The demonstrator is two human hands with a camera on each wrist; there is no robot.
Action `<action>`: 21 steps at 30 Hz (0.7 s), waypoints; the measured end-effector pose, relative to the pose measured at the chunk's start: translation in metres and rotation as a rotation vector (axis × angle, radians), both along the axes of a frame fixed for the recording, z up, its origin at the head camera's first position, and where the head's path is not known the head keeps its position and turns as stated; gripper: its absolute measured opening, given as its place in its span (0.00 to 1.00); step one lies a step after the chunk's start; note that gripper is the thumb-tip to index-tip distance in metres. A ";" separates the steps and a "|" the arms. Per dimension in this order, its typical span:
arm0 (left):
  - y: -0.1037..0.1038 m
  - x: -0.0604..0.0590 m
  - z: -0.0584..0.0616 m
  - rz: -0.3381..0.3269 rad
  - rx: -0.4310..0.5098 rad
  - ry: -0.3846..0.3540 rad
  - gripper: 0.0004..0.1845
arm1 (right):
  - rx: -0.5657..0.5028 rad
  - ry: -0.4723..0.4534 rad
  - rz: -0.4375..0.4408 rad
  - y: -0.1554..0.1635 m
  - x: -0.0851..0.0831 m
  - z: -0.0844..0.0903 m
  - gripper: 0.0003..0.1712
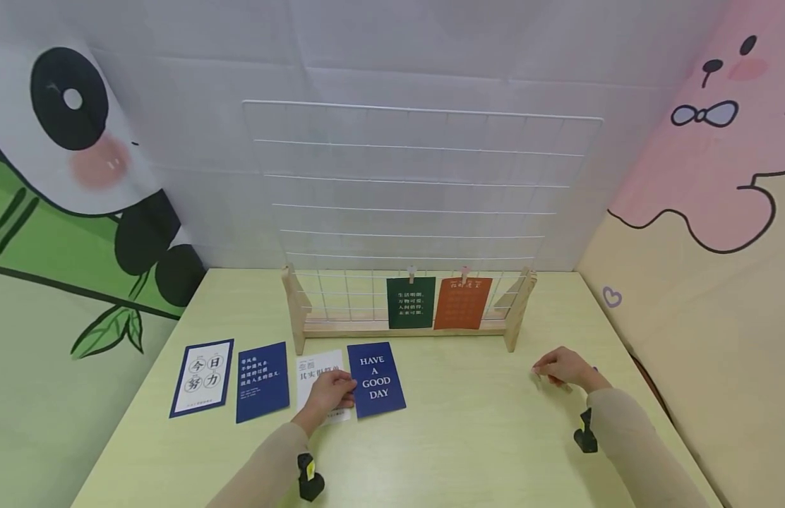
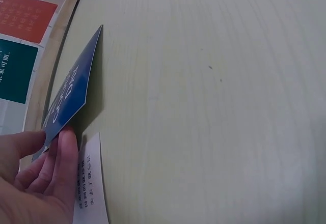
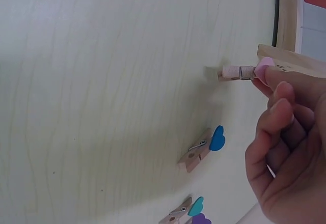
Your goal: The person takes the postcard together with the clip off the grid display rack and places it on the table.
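Observation:
My left hand (image 1: 331,392) pinches the left edge of a blue card (image 1: 378,379) printed "HAVE A GOOD DAY". In the left wrist view this card (image 2: 76,89) tilts up off the table, thumb on one face and fingers behind. Under that hand lies a white card (image 1: 310,363), partly covered by it. Over at the right, my right hand (image 1: 565,368) pinches a small wooden clothespin (image 3: 239,72) by its pink heart end. Near it on the table lie a clothespin with a blue heart (image 3: 196,152) and others with teal (image 3: 195,206) and purple hearts, partly cut off by the frame.
A white wire grid rack (image 1: 405,329) on a wooden stand is at the back. A green card (image 1: 410,303) and an orange card (image 1: 462,303) hang clipped on it. Left on the table lie a blue-bordered white card (image 1: 202,377) and another blue card (image 1: 262,382).

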State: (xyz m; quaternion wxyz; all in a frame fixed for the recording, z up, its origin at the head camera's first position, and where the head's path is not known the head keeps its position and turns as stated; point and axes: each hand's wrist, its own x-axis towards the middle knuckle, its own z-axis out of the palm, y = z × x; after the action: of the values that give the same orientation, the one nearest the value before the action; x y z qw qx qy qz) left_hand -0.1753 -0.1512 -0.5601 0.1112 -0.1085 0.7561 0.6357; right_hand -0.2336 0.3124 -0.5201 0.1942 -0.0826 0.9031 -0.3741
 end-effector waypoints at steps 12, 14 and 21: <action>-0.002 -0.001 0.000 -0.002 -0.070 0.021 0.11 | 0.048 -0.027 -0.078 0.002 0.003 -0.012 0.08; -0.002 0.000 0.001 -0.002 -0.075 0.030 0.11 | 0.053 -0.026 -0.098 0.003 0.002 -0.013 0.08; -0.004 0.000 0.005 0.015 -0.102 0.032 0.09 | 0.066 -0.030 -0.128 0.006 0.000 -0.020 0.10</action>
State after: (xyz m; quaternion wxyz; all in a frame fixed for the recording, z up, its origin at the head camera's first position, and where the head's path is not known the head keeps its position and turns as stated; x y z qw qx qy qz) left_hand -0.1755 -0.1550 -0.5550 0.0886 -0.1096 0.7883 0.5989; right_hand -0.2334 0.3181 -0.5398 0.1862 -0.0127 0.9152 -0.3571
